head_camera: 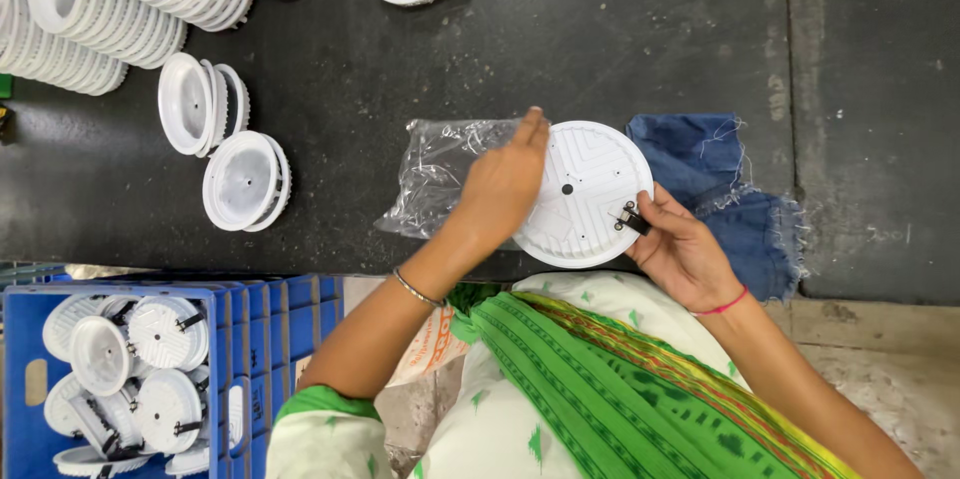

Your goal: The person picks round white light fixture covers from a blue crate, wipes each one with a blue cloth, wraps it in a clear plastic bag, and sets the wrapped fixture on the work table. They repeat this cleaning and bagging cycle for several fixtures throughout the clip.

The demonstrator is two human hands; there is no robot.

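Hands [590,214] at clear plastic bag [435,174]
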